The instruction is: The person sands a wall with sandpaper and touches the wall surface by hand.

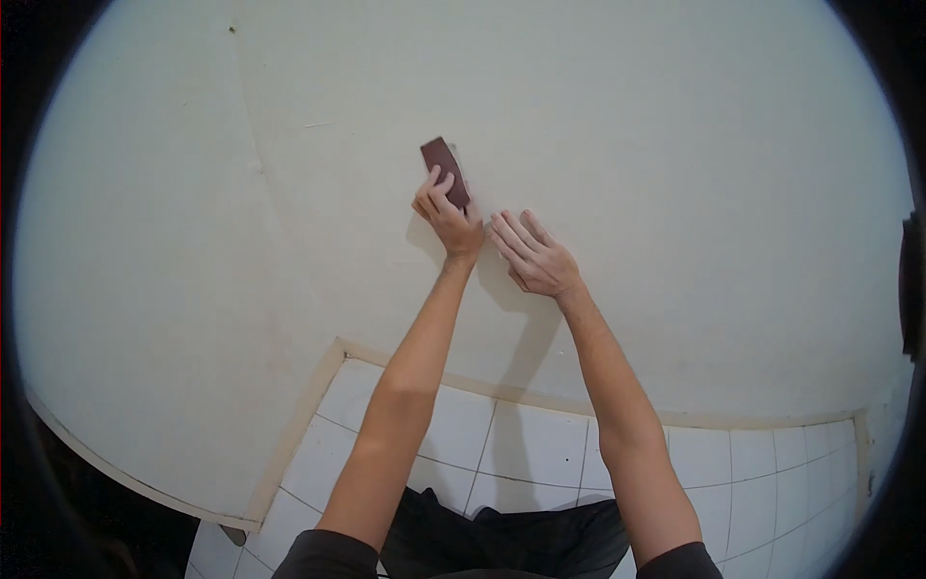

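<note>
The bare left hand (453,222) covers part of the flat, reddish-brown rectangular pad (440,156). A dark brown upright object (910,289) at far right is cut off; black trousers (506,542) leave the bottom edge.

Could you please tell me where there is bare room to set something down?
Bare floor tiles lie right of the right arm, below the beige edging. The wall is bare above the brown pad and right of the right hand. The gap to the left hand is tight; dark trousers crowd the middle.

Matt block (442,160), matt wall (675,145), smooth tiles (459,422)
</note>
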The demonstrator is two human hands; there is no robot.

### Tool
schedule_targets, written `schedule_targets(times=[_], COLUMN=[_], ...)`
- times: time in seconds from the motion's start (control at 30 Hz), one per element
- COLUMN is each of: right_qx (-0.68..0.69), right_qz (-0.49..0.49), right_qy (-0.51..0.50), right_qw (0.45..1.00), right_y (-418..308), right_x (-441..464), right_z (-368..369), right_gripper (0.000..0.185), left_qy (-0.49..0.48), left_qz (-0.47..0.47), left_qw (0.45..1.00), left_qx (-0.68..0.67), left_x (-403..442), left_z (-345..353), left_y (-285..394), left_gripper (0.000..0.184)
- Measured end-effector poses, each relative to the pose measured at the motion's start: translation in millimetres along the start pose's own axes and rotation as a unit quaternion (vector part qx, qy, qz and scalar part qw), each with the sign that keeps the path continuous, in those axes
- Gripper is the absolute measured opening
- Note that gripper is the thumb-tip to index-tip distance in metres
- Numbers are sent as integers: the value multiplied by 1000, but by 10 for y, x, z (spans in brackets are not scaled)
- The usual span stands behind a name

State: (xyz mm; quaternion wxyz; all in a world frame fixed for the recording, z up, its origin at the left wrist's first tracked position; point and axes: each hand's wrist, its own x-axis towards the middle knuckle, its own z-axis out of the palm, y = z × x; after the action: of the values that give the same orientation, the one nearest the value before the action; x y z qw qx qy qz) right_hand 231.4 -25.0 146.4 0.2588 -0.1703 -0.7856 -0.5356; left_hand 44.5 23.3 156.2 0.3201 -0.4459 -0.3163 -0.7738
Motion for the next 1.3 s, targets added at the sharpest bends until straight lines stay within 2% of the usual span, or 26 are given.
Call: schedule_targets(times=[0.17, 0.23, 0.33, 0.47, 0.53, 0.67, 0.7, 0.77, 0.8, 0.87, 0.9, 0.93, 1.0, 1.1, 1.13, 1.2, 1.23, 1.3], right_qx=[13, 14, 38, 40, 2, -70, -67, -57, -51, -53, -63, -73, -67, -78, -81, -74, -72, -72], right_qz=[-22, -18, 65, 27, 15, 97, 103, 114, 115, 112, 107, 102, 100, 97, 98, 98, 100, 99], right_qy=[-3, -2, 12, -65, -72, -25, -31, -38, -39, -39, -36, -34, -34, -37, -39, -34, -29, -19], right_qw=[1000, 1000, 997, 997, 997, 992, 992, 991, 991, 992, 992, 991, 992, 992, 991, 992, 992, 992], right_y=[82, 106, 35, 177, 337, 542, 523, 491, 486, 469, 474, 483, 481, 490, 481, 464, 478, 489], right_x=[53, 97, 80, 28, -32, -85, -90, -162, -198, -192, -163, -145, -95, -46, -77, -68, -55, -80], right_z=[55, -19, -30, -247, -344, -359, -382, -384, -369, -354, -350, -350, -348, -354, -356, -370, -363, -314], right_gripper=[85, 84, 84, 82, 83, 83, 83, 83, 83, 84, 85, 85, 86, 86, 86, 87, 87, 88], left_qy=[-38, -22, -50, -125, -104, -24, -93, -227, -233, -248, -221, -152, -9, 39, -61, -251, -249, -195], left_qz=[56, 54, 52, 63, 33, -21, 86, 300, 299, 292, 217, 123, -71, -87, 14, 213, 262, 161], left_qw=[998, 998, 997, 990, 994, 999, 992, 926, 925, 923, 950, 980, 996, 995, 998, 944, 931, 967], left_qx=[3, -14, -18, 30, 17, -11, -3, 16, 19, 24, 33, 39, 50, 26, 25, 22, 56, 37], left_x=[-214, -195, -160, -93, -75, -91, -144, -187, -192, -183, -210, -222, -218, -229, -247, -226, -233, -232], left_z=[-75, -80, -118, -195, -181, -62, -37, -68, -92, -189, -173, -172, -176, -128, -157, -257, -250, -258], left_y=[-139, -140, -138, -121, -89, -82, -155, -256, -226, -158, -187, -167, -85, -111, -156, -332, -370, -294], left_gripper=[37, 50, 62, 69, 68, 63, 62, 61, 60, 58, 61, 63, 67, 69, 68, 66, 65, 71])
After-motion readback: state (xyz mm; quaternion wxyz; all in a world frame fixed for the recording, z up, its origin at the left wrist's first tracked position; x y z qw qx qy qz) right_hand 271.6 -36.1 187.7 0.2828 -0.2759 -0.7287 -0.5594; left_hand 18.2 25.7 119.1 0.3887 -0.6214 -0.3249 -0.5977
